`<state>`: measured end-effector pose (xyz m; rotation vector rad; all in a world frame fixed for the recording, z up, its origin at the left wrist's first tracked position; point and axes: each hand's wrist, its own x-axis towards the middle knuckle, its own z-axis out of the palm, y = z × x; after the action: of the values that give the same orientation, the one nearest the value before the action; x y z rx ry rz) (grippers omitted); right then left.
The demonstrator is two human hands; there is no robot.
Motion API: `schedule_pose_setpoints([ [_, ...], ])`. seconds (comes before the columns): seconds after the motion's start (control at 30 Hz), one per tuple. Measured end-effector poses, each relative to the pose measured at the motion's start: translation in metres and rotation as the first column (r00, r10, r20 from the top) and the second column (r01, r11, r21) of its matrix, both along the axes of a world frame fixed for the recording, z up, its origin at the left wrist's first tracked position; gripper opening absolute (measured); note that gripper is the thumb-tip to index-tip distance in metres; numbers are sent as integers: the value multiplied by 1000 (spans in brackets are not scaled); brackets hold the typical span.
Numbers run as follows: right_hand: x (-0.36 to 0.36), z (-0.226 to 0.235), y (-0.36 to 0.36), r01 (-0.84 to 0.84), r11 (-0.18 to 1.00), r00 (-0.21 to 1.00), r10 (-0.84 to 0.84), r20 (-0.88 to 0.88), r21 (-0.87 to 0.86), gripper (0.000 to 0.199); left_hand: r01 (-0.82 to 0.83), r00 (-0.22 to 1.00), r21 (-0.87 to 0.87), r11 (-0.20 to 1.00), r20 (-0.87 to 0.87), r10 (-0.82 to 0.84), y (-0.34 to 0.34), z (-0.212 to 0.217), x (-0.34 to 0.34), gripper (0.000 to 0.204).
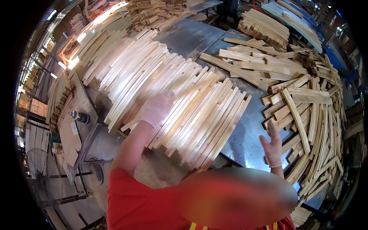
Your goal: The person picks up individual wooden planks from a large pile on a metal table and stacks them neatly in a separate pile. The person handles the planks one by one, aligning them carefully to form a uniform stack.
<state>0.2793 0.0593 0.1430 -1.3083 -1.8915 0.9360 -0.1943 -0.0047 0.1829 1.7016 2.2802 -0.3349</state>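
Observation:
My left hand [158, 108], in a thin pale glove, rests on a long row of pale wooden slats [180, 96] laid side by side on a grey metal table [245, 138]; whether its fingers close around a slat is blurred. My right hand [273, 145], also gloved, is raised above the bare metal with fingers spread and nothing in it. It hovers just left of a loose heap of slats [306, 115].
More slat stacks [264, 25] lie at the far end of the table. A side bench [71, 126] at the left carries cardboard pieces and a small dark can [78, 116]. A floor fan [38, 165] stands at lower left.

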Motion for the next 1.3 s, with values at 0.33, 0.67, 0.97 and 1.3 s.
schedule_pose_setpoints([
  [0.33, 108, -88, -27, 57, 871, 981, -139, -133, -487, 70, -198, 782, 290, 936, -529, 330, -20, -60, -84, 87],
  [0.67, 224, -58, 140, 349, 930, 752, -352, 557, 116, 62, 340, 933, 237, 910, 36, -357, 35, -128, 274, 85],
  [0.97, 271, -70, 198, 225, 963, 719, -59, 693, -151, 75, 434, 900, 329, 839, -118, -420, 29, -158, 260, 82],
  [1.3, 41, -117, 6, -113, 780, 955, 257, 150, -615, 74, 444, 865, 506, 740, -26, -501, 32, -184, 239, 67],
])
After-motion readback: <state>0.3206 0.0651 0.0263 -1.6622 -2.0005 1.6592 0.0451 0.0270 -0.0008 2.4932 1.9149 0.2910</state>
